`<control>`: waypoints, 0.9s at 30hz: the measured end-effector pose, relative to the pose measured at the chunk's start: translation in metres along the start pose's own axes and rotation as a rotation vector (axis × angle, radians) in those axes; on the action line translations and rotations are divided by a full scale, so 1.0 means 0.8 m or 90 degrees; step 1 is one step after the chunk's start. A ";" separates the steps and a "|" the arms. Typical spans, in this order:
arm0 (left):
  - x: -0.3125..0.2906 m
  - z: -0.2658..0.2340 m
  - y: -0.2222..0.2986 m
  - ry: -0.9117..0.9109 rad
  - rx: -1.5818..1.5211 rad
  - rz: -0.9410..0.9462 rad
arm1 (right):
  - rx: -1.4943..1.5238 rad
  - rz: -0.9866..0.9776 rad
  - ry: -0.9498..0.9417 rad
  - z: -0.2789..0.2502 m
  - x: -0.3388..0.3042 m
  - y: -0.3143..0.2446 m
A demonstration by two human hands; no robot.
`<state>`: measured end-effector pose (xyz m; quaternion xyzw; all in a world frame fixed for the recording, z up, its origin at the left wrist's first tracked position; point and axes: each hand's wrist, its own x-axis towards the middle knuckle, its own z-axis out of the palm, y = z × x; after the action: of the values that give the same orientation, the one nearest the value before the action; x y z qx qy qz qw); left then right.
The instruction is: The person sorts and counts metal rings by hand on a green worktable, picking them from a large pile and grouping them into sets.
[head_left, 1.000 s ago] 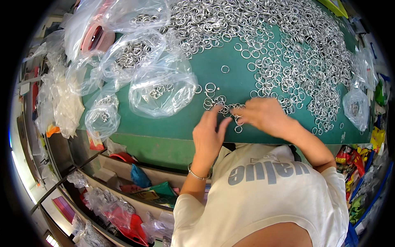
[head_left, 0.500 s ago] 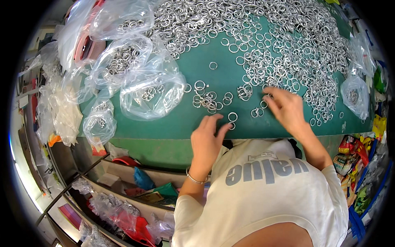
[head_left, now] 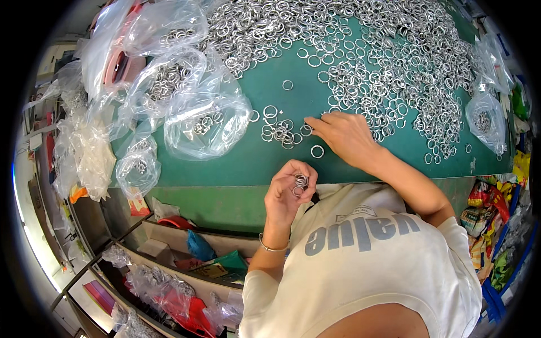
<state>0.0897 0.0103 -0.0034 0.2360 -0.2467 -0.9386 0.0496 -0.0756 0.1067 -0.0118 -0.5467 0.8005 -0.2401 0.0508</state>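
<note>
My left hand (head_left: 287,188), near the table's front edge, is curled around several silver metal rings (head_left: 300,185), which show between its fingers and thumb. My right hand (head_left: 348,135) is palm down over the green tabletop, its fingers stretched to the left. Its fingertips touch a metal ring (head_left: 306,130) at the edge of a small cluster of rings (head_left: 282,134). What lies beneath the right palm is hidden. One single ring (head_left: 317,151) lies between my two hands, and another ring (head_left: 287,85) sits apart farther back.
A large heap of metal rings (head_left: 394,56) covers the back and right of the green table (head_left: 265,90). Clear plastic bags (head_left: 205,135) with rings stand at the left, another bag (head_left: 486,124) at the right. Below the table's left front is an open drawer (head_left: 169,239).
My left hand has drawn back toward me and now holds several rings. My right hand has moved left, and the loose rings between my hands have dwindled to one.
</note>
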 end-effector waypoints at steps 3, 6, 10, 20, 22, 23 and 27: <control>0.000 -0.017 -0.010 0.017 -0.012 0.021 | 0.032 -0.014 0.082 0.005 0.001 0.011; 0.002 -0.028 -0.013 0.055 0.133 0.028 | 0.048 0.033 0.088 -0.004 -0.007 0.019; 0.014 0.002 -0.014 0.154 0.361 0.087 | -0.025 0.036 -0.007 -0.013 0.005 -0.003; 0.034 0.029 0.001 0.205 0.714 0.368 | 0.353 0.228 -0.122 -0.039 0.001 0.002; 0.042 0.038 0.005 0.166 0.649 0.309 | 0.372 0.220 -0.127 -0.043 -0.003 -0.001; 0.045 0.040 0.006 0.148 0.616 0.280 | 0.382 0.215 -0.130 -0.045 -0.005 -0.003; 0.056 0.035 0.003 0.189 0.518 0.200 | 0.261 0.151 -0.060 -0.051 -0.016 -0.014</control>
<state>0.0370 0.0113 0.0009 0.3281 -0.6184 -0.7023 0.1294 -0.0753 0.1282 0.0265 -0.4375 0.7906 -0.3638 0.2261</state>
